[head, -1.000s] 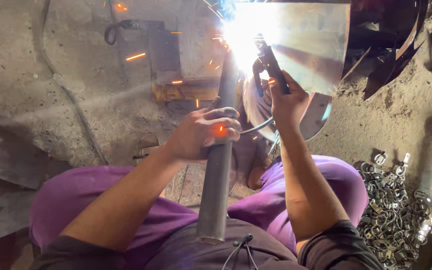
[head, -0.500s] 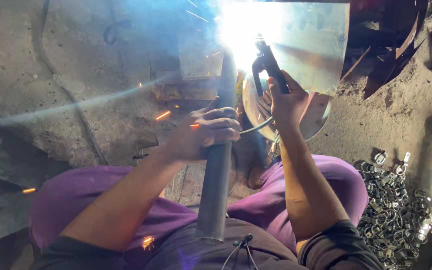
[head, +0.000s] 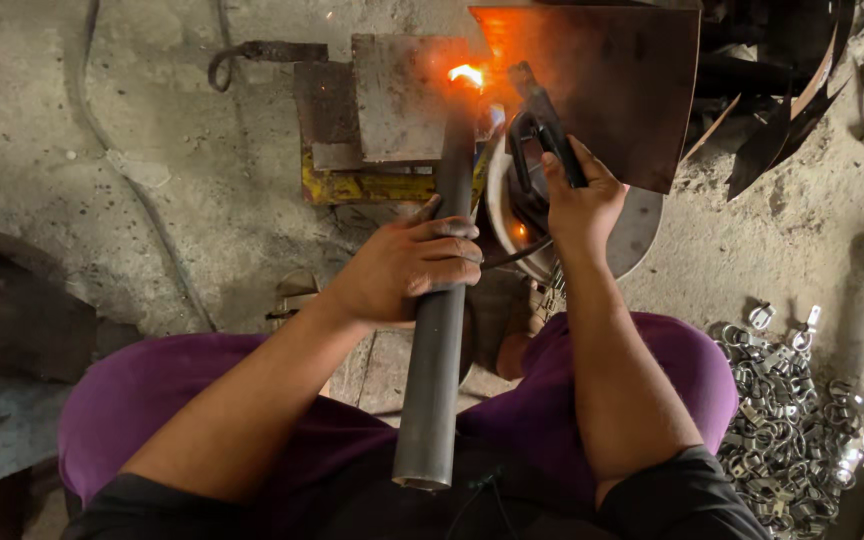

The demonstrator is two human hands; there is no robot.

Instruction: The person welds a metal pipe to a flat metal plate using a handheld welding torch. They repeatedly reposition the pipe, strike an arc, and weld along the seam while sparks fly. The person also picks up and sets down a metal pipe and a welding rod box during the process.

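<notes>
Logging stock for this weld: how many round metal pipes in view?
1. The dark steel pipe runs from the person's lap up to the glowing spot, gripped by the left hand. The right hand holds the electrode holder. More may be hidden in the scrap at upper right.

pipe [head: 437,380]: grey steel tube, lying lengthwise between the knees, far end glowing orange
welding holder [head: 542,130]: black, tilting toward the glowing pipe tip
</notes>
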